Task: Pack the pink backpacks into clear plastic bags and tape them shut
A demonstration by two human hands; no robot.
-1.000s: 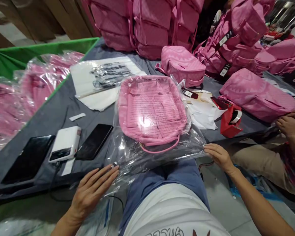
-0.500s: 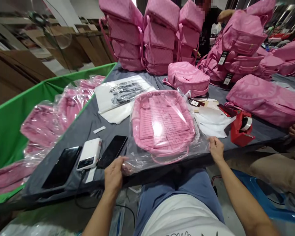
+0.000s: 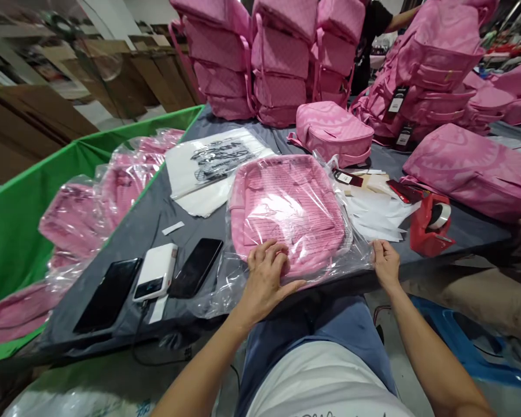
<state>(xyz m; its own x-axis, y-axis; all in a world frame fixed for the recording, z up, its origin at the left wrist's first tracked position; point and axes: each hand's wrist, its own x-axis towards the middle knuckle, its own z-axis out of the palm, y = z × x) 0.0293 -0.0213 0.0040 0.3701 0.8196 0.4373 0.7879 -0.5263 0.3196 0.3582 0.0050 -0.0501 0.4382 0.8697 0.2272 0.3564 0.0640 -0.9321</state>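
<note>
A pink backpack (image 3: pixel 295 211) lies flat at the table's front edge inside a clear plastic bag (image 3: pixel 223 284). My left hand (image 3: pixel 267 275) rests on the lower part of the backpack through the plastic, fingers bent and thumb spread away from them. At the bag's front right corner, my right hand (image 3: pixel 385 263) pinches the plastic between thumb and fingers. The loose mouth of the bag spreads along the table edge between and beside the hands.
Left are two phones (image 3: pixel 108 295), a white power bank (image 3: pixel 156 272) and a green-walled bin (image 3: pixel 8 220) of bagged backpacks. Printed plastic bags (image 3: pixel 217 156) lie behind. Right stands a red tape dispenser (image 3: pixel 432 226) near papers (image 3: pixel 373 211). Stacked pink backpacks (image 3: pixel 282 58) line the back.
My left hand has let go of the bag's left corner and moved right onto the backpack's lower part. My right hand keeps its pinch on the right corner.
</note>
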